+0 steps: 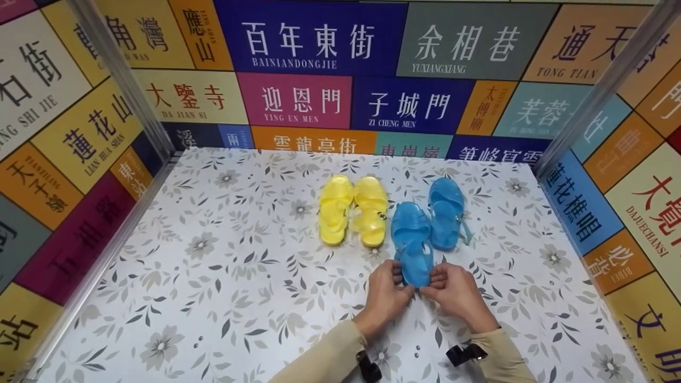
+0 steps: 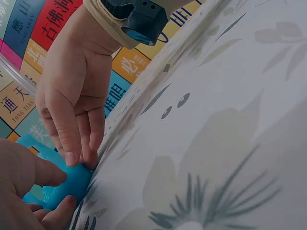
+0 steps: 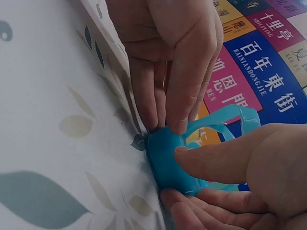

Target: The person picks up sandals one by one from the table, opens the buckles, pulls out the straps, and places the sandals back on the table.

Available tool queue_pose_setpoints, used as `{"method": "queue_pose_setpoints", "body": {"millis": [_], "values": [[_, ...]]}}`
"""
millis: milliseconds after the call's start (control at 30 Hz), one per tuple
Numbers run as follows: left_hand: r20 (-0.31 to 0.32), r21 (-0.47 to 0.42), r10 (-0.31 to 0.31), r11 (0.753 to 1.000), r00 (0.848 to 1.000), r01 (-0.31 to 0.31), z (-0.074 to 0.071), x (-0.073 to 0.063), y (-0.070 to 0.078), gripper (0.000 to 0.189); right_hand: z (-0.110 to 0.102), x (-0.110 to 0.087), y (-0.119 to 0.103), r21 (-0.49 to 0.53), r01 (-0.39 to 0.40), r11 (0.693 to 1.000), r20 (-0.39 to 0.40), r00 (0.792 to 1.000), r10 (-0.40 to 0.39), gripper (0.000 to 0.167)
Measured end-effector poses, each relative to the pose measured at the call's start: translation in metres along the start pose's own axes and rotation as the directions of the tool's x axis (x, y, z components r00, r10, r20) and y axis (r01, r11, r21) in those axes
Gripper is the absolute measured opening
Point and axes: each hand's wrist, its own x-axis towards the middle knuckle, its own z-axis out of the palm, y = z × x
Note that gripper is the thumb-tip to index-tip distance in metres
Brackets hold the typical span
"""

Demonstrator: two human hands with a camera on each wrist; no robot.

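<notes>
A blue jelly sandal (image 1: 410, 223) lies toe away on the floral surface, its heel toward the person. My left hand (image 1: 387, 291) grips the left side of the heel, thumb at the back edge. From the other side my right hand (image 1: 458, 291) holds the same heel with thumb and fingertips. Up close in the right wrist view, the rounded blue heel (image 3: 165, 151) is between both hands, low against the surface. Its mate, another blue sandal (image 1: 446, 205), stands slightly farther back to the right, with a loose strap (image 1: 467, 233) out at its side.
Left of the blue sandals stands a pair of yellow sandals (image 1: 334, 213), side by side with toes away. A white floral-patterned tabletop (image 1: 213, 298) lies beneath everything. Walls of colourful signs (image 1: 319, 42) enclose the back and sides, with clear strips at the corners.
</notes>
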Motion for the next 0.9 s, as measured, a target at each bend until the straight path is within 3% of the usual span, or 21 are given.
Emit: {"method": "queue_pose_setpoints", "body": {"millis": [233, 400, 567, 633, 767, 900], "values": [[0.03, -0.009, -0.015, 1.0, 0.999, 0.015, -0.005, -0.001, -0.001, 0.039, -0.003, 0.0, 0.003, 0.057, -0.021, 0.998, 0.045, 0.999, 0.018, 0.031], [0.032, -0.028, -0.007, 1.0, 0.999, 0.008, -0.012, 0.001, -0.005, 0.035, -0.009, 0.003, 0.009, 0.052, 0.055, 0.997, 0.059, 0.997, -0.058, 0.022], [-0.065, 0.033, 0.057, 0.998, 0.996, -0.055, -0.019, 0.007, -0.007, 0.035, -0.018, 0.008, 0.008, -0.05, 0.105, 0.993, -0.03, 0.994, -0.107, 0.013], [-0.066, 0.05, 0.065, 0.997, 0.996, -0.062, -0.022, 0.012, -0.007, 0.035, -0.02, 0.011, 0.004, -0.064, 0.121, 0.991, -0.093, 0.988, -0.127, 0.015], [-0.006, 0.067, 0.036, 0.997, 0.999, -0.036, -0.025, 0.022, -0.006, 0.038, -0.021, 0.018, -0.006, -0.037, 0.233, 0.972, -0.208, 0.949, -0.236, 0.018], [0.051, 0.079, 0.031, 0.996, 0.998, -0.035, -0.026, 0.031, -0.008, 0.036, -0.016, 0.027, -0.019, -0.069, 0.432, 0.899, -0.216, 0.874, -0.436, 0.024]]}}
